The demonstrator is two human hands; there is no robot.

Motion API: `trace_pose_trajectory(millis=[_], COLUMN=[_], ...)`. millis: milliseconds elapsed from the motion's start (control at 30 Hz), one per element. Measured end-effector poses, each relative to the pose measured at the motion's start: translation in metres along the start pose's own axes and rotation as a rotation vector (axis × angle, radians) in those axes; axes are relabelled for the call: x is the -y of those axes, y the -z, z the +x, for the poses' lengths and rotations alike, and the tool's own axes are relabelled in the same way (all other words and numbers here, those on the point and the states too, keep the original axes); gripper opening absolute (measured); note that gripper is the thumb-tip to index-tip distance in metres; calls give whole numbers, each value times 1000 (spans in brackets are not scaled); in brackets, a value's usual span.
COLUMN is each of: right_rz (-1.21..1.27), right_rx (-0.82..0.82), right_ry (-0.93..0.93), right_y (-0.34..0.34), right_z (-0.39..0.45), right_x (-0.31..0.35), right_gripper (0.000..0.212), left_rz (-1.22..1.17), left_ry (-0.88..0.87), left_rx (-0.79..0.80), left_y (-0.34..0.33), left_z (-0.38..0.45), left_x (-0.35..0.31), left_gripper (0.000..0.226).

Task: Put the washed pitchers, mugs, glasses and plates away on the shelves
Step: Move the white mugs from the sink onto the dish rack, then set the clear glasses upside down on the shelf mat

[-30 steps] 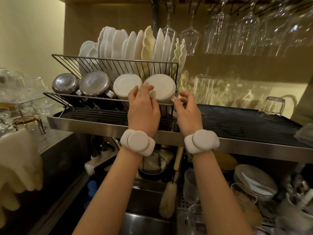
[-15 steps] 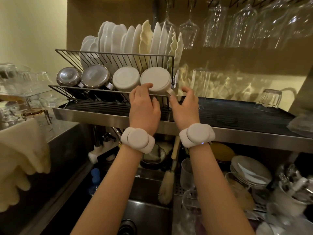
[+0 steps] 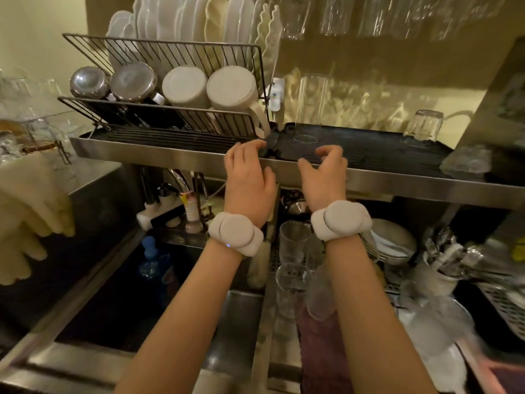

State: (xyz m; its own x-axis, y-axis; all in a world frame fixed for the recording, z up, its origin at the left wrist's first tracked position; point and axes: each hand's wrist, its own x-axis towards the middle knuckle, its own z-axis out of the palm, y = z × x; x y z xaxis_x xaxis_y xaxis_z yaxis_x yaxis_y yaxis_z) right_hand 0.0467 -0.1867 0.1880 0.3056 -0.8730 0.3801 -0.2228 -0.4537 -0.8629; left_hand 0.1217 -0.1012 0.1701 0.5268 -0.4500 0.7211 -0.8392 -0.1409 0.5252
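Observation:
Two white mugs [image 3: 231,88] [image 3: 185,87] lie on their sides in the lower tier of a wire dish rack [image 3: 159,109], beside two steel pitchers [image 3: 133,82] [image 3: 88,82]. White plates [image 3: 199,27] stand upright in the tier above. My left hand [image 3: 250,177] hangs open in front of the steel shelf edge [image 3: 170,155], just below the right mug. My right hand [image 3: 324,173] is beside it, fingers curled and apart, holding nothing. Both wrists wear white bands.
A tall glass [image 3: 311,106] and an upturned tumbler [image 3: 423,125] stand on the black drain mat [image 3: 369,149]. Stemmed glasses [image 3: 369,12] hang overhead. Below are the sink [image 3: 127,285], a brush, glasses [image 3: 294,243], stacked plates [image 3: 393,243] and cutlery. Rubber gloves [image 3: 25,211] hang at left.
Both hands have let go of the right white mug and dropped back to the shelf's front edge. The mug stays in the rack. The camera tilted down.

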Motion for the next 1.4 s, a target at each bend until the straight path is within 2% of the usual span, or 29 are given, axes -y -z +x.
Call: trace_pose_trajectory(millis=[300, 400, 533, 667, 900, 1200, 1400], right_rz=[43, 11, -33, -28, -159, -204, -256], right_rx=[38, 64, 142, 257, 331, 327, 374], right_ry=[-121, -157, -200, -305, -472, -618, -671], right_y=[56, 66, 52, 38, 26, -2, -20], right_z=[-40, -63, -102, -138, -154, -148, -145], right_x=[-48, -71, -97, -128, -164, -189, -207], right_gripper=[21, 17, 14, 22, 28, 26, 25], left_rz=[-33, -21, -22, -17, -109, -295, -374], left_ry=[135, 246, 419, 560, 656, 647, 555], left_rx=[84, 124, 214, 341, 441, 485, 444], left_y=[-23, -34, -48, -60, -84, -125, -144], left_z=[-70, -102, -140, -175, -198, -195, -191], left_x=[-20, -15, -2, 10, 30, 61, 76], left_gripper=[37, 38, 44, 52, 65, 114, 120])
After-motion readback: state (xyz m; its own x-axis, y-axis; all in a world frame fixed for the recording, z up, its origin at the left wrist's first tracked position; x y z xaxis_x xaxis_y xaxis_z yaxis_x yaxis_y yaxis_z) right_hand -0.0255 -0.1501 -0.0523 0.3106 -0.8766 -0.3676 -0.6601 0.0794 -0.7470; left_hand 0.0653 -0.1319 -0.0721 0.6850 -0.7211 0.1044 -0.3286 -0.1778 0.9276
